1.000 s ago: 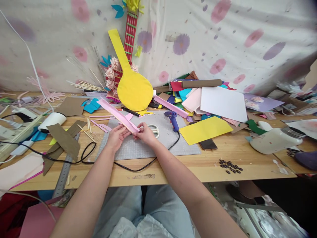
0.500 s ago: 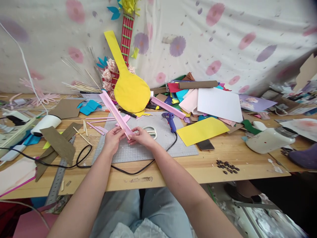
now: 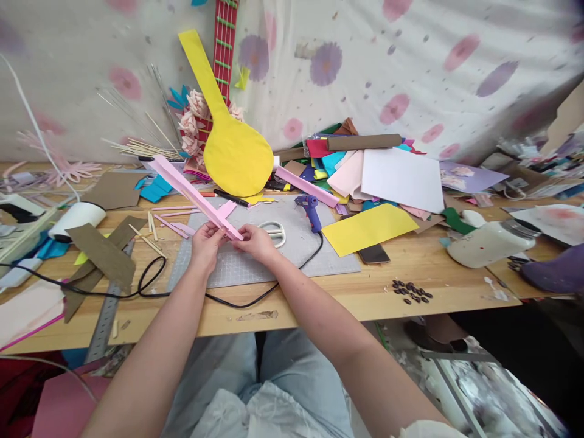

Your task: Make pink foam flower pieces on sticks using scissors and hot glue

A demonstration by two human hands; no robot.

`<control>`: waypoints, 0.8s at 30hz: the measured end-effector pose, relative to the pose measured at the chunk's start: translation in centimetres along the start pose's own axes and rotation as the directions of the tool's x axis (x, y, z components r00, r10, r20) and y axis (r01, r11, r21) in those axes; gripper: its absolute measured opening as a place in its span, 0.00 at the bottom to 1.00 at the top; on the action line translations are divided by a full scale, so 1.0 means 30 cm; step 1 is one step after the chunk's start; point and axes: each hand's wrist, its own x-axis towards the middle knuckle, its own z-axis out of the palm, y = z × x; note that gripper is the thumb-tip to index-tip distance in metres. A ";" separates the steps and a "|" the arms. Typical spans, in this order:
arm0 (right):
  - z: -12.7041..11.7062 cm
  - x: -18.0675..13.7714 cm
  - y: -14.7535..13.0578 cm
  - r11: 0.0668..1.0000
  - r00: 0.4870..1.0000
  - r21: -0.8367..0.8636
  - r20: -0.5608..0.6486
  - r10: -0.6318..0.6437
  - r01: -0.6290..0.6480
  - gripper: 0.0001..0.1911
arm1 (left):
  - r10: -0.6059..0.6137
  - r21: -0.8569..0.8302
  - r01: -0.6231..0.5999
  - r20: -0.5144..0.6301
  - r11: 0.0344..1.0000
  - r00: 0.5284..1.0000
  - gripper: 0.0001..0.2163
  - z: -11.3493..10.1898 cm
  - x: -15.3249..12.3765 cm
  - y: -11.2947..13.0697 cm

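A long pink folded strip [image 3: 189,191] slants up and to the left above the grey cutting mat [image 3: 255,267]. My left hand [image 3: 207,246] is closed around its lower part. At the strip's lower right end, my right hand [image 3: 256,242] pinches the edge. White-handled scissors [image 3: 276,233] lie on the mat just beyond my right hand. A purple glue gun [image 3: 311,213] rests farther right on the mat, its black cord curving toward me. Several thin pink strips [image 3: 176,213] lie left of the mat's far edge.
A yellow banjo-shaped piece [image 3: 237,158] leans at the back before a red instrument neck [image 3: 225,55]. Coloured sheets are piled behind a yellow sheet [image 3: 369,228]. Dark oval beads [image 3: 410,292] lie near the front edge. A white jar [image 3: 490,243] lies at right.
The pink strip has tilted lower to the left, its far end swinging down and outward. Both hands still hold it. The whole view has shifted slightly.
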 end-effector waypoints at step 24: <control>0.016 -0.006 -0.009 0.970 0.994 0.234 0.097 0.050 -0.072 0.05 | -0.062 -0.041 0.061 -0.023 0.997 0.998 0.16 -0.010 0.004 0.010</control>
